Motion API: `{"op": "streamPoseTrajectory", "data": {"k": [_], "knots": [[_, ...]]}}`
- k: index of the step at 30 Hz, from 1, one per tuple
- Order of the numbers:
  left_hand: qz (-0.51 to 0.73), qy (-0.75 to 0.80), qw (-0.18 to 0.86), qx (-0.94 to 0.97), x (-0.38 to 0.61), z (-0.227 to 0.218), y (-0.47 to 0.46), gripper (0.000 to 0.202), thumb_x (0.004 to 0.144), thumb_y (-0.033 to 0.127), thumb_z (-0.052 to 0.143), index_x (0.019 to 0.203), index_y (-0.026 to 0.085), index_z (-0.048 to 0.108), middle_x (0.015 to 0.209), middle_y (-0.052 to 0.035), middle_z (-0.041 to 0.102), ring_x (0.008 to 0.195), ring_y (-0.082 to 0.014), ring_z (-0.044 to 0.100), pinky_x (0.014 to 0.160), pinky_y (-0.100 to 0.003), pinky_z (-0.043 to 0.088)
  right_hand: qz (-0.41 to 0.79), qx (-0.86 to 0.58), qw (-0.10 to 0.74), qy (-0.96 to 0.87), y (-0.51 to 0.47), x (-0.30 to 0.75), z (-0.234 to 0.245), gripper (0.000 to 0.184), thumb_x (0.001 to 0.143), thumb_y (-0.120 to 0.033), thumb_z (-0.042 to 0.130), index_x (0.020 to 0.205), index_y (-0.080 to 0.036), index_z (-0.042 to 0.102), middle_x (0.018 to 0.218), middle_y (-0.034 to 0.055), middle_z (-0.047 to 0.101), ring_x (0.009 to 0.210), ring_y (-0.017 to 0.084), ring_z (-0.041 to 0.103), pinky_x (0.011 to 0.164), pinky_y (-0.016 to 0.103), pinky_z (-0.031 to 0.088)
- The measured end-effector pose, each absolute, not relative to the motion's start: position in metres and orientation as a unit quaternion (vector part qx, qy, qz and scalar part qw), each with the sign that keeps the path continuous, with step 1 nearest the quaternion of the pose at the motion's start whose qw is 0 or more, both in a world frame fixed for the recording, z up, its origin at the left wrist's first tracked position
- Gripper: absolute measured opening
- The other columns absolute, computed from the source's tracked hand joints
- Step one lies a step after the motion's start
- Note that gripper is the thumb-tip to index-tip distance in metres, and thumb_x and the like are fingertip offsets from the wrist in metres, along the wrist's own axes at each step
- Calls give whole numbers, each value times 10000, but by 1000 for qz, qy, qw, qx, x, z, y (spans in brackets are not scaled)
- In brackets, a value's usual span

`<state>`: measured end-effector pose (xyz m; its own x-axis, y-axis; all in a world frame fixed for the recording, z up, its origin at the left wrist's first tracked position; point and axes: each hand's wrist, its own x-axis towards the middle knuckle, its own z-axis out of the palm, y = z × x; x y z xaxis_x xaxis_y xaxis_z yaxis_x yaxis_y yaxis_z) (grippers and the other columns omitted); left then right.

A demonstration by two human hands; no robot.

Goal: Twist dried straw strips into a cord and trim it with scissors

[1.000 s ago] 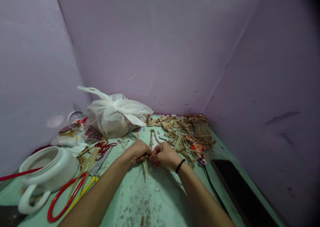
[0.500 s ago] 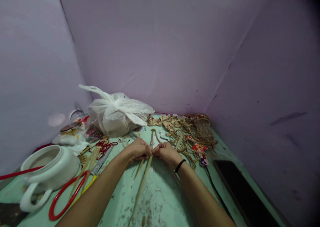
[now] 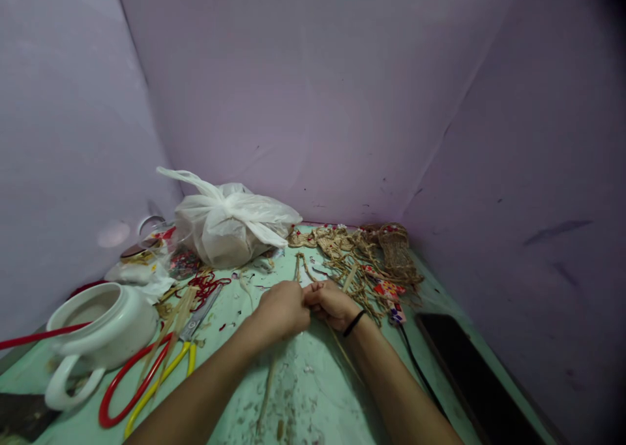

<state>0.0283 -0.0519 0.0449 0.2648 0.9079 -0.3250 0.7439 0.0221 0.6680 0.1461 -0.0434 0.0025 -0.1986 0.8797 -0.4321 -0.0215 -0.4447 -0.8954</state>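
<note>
My left hand (image 3: pixel 282 309) is closed, its back toward me, above the middle of the table. Against it, my right hand (image 3: pixel 333 306), with a black band at the wrist, is closed in a pinch. A tan jute cord (image 3: pixel 298 267) runs from a looped top down into the two hands. One strand trails below my left hand toward the table's near edge, and another passes under my right hand and forearm. The fingertips of my left hand are hidden, as is the exact spot where the strands cross.
On the left lie red-and-yellow-handled scissors (image 3: pixel 161 376), a white ceramic pot (image 3: pixel 105 327) and red thread (image 3: pixel 208 287). Behind them sits a knotted white plastic bag (image 3: pixel 229 226). Braided jute pieces (image 3: pixel 337 239) and a jute bundle (image 3: pixel 394 246) lie back right, with a dark phone-like slab (image 3: pixel 474 373) nearer.
My left hand has rolled over and shifted slightly right, so its back now faces me. My right hand has moved a little right, staying close to it. More of the scissors shows.
</note>
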Motion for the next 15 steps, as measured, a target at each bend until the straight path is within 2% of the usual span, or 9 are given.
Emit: {"op": "streamPoseTrajectory", "data": {"k": [3, 6, 9, 11, 15], "knots": [[142, 623, 373, 673, 17, 48, -34, 123, 620, 185, 489, 520, 138, 543, 422, -6, 486, 398, -116, 457, 411, -209, 286, 674, -521, 336, -401, -43, 150, 3, 65, 471, -104, 524, 530, -128, 509, 425, -47, 510, 314, 17, 241, 343, 182, 88], [152, 608, 506, 593, 14, 42, -25, 139, 648, 156, 438, 574, 122, 550, 387, 18, 467, 307, -77, 374, 357, -195, 258, 677, -516, 334, -405, -42, 152, 3, 112, 474, -120, 550, 583, -131, 525, 473, -39, 542, 338, 22, 279, 354, 178, 114], [119, 570, 603, 545, 17, 32, -24, 107, 604, 124, 464, 527, 101, 535, 419, 0, 509, 313, -59, 382, 337, -181, 254, 664, -524, 334, -417, -42, 152, 1, 120, 481, -115, 553, 599, -130, 538, 462, -46, 526, 363, 31, 322, 377, 172, 169], [115, 579, 604, 535, 18, 27, -25, 88, 573, 123, 490, 497, 99, 529, 399, 7, 495, 305, -51, 369, 324, -175, 238, 646, -534, 330, -434, -41, 152, -1, 104, 484, -103, 553, 583, -129, 540, 472, -38, 540, 381, 37, 345, 396, 175, 203], [113, 610, 564, 545, 16, 23, -24, 135, 528, 123, 502, 398, 124, 464, 276, 44, 354, 246, -46, 268, 298, -182, 153, 583, -574, 316, -480, -41, 151, -1, 89, 463, -69, 559, 513, -142, 544, 432, -46, 517, 390, 49, 337, 411, 193, 216]]}}
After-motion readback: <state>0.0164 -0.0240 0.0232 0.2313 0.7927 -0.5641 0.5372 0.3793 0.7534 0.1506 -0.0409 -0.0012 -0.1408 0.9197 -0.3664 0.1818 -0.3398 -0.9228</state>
